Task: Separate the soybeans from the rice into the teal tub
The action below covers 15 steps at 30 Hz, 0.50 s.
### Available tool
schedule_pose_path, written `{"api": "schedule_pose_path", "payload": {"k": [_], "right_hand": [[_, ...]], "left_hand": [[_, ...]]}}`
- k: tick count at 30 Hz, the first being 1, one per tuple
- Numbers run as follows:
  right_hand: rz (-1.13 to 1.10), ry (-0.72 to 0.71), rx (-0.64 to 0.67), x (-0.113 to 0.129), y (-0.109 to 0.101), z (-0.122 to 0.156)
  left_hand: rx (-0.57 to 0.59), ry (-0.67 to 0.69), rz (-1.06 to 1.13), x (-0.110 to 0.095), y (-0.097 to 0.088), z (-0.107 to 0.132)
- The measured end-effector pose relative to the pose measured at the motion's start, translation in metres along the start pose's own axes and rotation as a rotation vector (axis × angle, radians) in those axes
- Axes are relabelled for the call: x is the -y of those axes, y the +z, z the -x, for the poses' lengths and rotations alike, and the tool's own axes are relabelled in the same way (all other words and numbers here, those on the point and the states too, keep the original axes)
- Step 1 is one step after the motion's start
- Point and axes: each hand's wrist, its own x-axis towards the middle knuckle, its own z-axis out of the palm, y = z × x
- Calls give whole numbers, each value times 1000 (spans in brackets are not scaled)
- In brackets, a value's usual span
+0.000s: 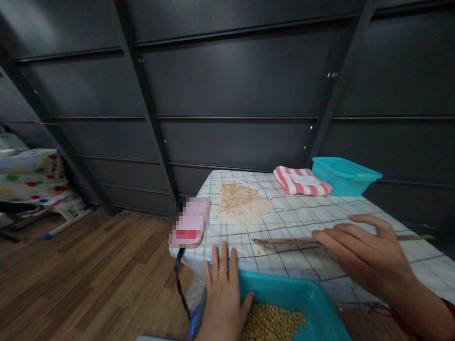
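My right hand [369, 253] is closed around a thin wooden stick [284, 241], which lies low across the checked tablecloth. A few yellow grains [263, 248] are beside the stick's left end. My left hand [223, 293] has its fingers stretched toward the table's front edge, at the left rim of a teal basin [280, 282]; its thumb reaches over the basin's inside. Yellowish soybeans [272, 324] cover part of the basin's bottom. Farther back on the cloth is a spread pile of pale rice [249, 213] with yellow grains [234, 194] mixed in.
A second teal basin [350, 177] stands at the table's back right, next to a folded pink-and-white striped towel [302, 181]. At the left edge lies a blurred pink phone [192, 220] with a black strap [179, 279]. Dark wall panels [234, 90] rise behind the table.
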Motion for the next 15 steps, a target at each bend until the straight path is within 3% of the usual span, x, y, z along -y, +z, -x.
{"api": "schedule_pose_path", "payload": {"k": [8,15], "right_hand": [[-26,25,18,0,0,5],[-45,32,4,3,-2,0]], "left_hand": [[46,-19,-17,-1,-3,0],[6,3,11,-1,-2,-2]]}}
